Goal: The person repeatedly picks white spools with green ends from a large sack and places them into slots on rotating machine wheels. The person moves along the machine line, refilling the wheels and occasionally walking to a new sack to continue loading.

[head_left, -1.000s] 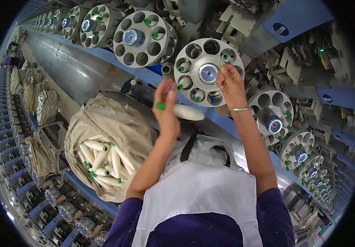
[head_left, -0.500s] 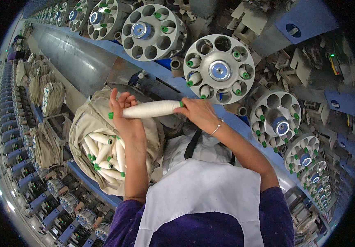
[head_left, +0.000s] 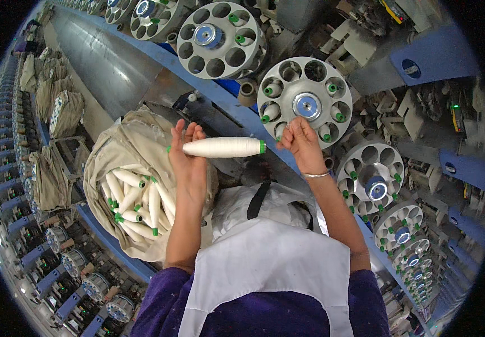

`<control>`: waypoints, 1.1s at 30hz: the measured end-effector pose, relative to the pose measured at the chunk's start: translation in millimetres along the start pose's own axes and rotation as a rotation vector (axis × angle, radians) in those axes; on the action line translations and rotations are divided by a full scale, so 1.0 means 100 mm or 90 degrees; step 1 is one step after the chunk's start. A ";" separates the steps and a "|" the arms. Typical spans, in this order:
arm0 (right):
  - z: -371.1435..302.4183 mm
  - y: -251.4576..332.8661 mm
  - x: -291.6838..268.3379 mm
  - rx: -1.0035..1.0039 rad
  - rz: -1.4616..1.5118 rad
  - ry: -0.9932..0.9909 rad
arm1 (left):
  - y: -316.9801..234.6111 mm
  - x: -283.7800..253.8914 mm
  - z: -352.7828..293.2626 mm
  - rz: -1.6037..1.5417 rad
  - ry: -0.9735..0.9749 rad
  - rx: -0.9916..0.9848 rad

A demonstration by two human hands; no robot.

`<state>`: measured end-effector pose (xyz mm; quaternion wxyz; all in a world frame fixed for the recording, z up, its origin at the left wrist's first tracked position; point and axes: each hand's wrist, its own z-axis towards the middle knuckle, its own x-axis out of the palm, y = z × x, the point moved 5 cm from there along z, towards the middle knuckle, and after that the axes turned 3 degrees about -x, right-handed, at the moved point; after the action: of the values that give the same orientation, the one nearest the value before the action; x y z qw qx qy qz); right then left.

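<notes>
A spindle-shaped bobbin (head_left: pixel 225 147) of white yarn with green ends lies level across my left hand (head_left: pixel 189 160). The thumb and palm grip its left part; the other fingertips point up. Just right of the bobbin's free green end is my right hand (head_left: pixel 304 147), fingers curled into a pinch and apart from the bobbin. Any thread between those fingers is too fine to make out. Beyond my right hand stands a round magazine (head_left: pixel 281 101) with white bobbins in several of its holes. At my left, a beige cloth sack (head_left: pixel 99 154) holds many similar bobbins (head_left: pixel 137 209).
More round magazines (head_left: pixel 385 157) line the blue machine rail (head_left: pixel 214 90) on both sides. A grey metal cover (head_left: pixel 102 62) runs to the far left. Blue machine panels (head_left: pixel 433 62) stand at the right. Other cloth sacks (head_left: pixel 65 115) stand along the left aisle.
My right hand has let go of the bobbin's right end, moved right and closed into a pinch. The bobbin stays in my left hand. The whole view has shifted slightly.
</notes>
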<state>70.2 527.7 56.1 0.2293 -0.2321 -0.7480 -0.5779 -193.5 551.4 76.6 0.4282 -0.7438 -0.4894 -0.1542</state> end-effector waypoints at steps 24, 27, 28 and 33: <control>-0.09 -0.41 0.34 0.150 0.375 0.114 | 0.09 0.04 0.14 -0.018 0.076 -0.072; -0.07 -0.26 0.10 0.062 -0.082 -0.038 | 0.08 0.03 0.12 0.019 0.029 -0.082; -0.06 -0.12 0.04 -0.013 -0.297 -0.054 | 0.08 0.03 0.11 0.029 0.009 -0.087; -0.06 0.38 -0.16 -0.237 -0.386 -0.072 | 0.31 0.21 -0.08 0.044 0.076 -0.122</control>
<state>106.6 529.3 76.8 -0.0406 -0.0690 -0.6765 -0.7321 -155.0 552.7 79.6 0.3887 -0.7871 -0.4206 -0.2292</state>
